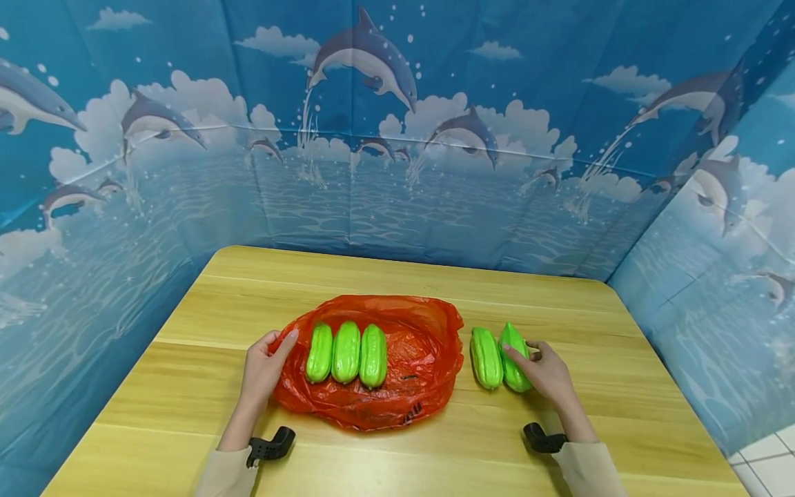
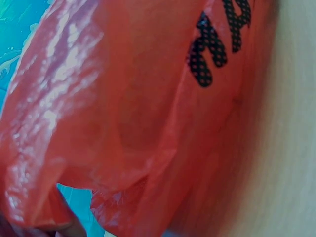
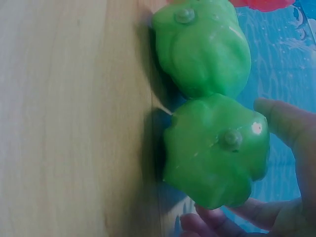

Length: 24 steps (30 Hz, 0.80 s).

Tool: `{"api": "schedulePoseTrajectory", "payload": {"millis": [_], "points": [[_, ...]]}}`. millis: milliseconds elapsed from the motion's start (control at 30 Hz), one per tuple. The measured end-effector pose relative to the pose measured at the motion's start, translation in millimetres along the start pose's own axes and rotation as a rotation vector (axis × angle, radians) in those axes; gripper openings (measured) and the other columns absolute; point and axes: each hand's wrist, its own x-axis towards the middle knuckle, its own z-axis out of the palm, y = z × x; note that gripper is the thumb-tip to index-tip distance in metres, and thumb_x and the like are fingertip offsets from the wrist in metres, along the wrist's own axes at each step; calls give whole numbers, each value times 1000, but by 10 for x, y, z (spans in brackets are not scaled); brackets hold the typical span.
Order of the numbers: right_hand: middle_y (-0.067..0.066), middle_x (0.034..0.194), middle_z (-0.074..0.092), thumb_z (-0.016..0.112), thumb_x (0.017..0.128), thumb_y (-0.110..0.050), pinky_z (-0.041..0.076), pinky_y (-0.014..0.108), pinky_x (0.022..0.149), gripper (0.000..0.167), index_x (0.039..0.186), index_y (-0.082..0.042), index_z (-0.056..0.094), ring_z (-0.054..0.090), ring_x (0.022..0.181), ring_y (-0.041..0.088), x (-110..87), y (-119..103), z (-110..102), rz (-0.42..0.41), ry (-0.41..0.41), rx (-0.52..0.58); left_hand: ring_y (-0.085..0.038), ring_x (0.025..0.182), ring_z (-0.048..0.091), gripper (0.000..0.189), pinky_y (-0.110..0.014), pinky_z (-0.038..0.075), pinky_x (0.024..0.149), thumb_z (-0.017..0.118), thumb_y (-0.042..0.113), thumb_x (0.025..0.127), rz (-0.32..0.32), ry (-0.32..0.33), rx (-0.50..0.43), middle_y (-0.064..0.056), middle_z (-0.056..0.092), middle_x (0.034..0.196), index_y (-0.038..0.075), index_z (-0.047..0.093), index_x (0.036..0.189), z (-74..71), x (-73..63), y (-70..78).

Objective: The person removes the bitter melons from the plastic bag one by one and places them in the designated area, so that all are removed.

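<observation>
My left hand (image 1: 263, 369) pinches the left edge of a red plastic bag (image 1: 422, 386), thumb on the inner side of the rim. Three glossy green ribbed gourds (image 1: 346, 352) lie side by side in the left part of the opened bag. To the bag's right are two more: a green gourd (image 1: 486, 357) and, against it, a pointed green gourd (image 1: 514, 359). My right hand (image 1: 548, 373) grips the pointed one between thumb and fingers. Its lobed, stemmed end (image 3: 217, 150) faces the right wrist view. The red bag (image 2: 133, 98) fills most of the left wrist view, hiding most of that hand.
Beneath everything is a wooden table (image 1: 590, 331) with rounded far corners. A blue dolphin-print curtain (image 1: 397, 207) hangs behind and along both sides. Each wrist wears a black mount, the left mount (image 1: 272, 445) and the right mount (image 1: 543, 440). White floor tiles (image 1: 767, 462) show at lower right.
</observation>
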Motion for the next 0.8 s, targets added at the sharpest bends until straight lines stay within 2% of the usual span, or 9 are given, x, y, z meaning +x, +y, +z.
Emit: {"api": "schedulePoseTrajectory", "payload": {"millis": [200, 433, 633, 800], "points": [[31, 120, 49, 55, 88, -59, 47, 45, 75, 86, 138, 8, 36, 51, 106, 41, -35, -17, -15, -32, 75, 42, -15, 63, 55, 44, -24, 49, 54, 63, 42, 90, 2, -4, -2, -10, 56, 77, -1, 58, 93, 0, 5, -3], [23, 114, 52, 56, 88, -58, 45, 34, 63, 79, 136, 4, 43, 55, 93, 33, -20, -51, -30, -69, 167, 65, -15, 64, 54, 44, -24, 48, 54, 63, 43, 90, 3, -9, 1, -9, 56, 76, -1, 58, 92, 3, 3, -9], [19, 109, 56, 55, 92, -51, 45, 34, 63, 67, 131, 2, 50, 56, 92, 31, -20, -83, -24, -127, 234, 57, -15, 64, 54, 43, -23, 48, 54, 64, 42, 90, 9, -11, -11, -9, 56, 76, -1, 58, 92, 8, 6, -9], [15, 102, 59, 57, 91, -49, 45, 37, 61, 61, 125, 1, 56, 56, 83, 27, -14, -112, -7, -200, 315, 72, -15, 64, 54, 42, -23, 48, 54, 64, 41, 90, 9, -15, -14, -9, 56, 76, -1, 58, 92, 12, 11, -16]]}}
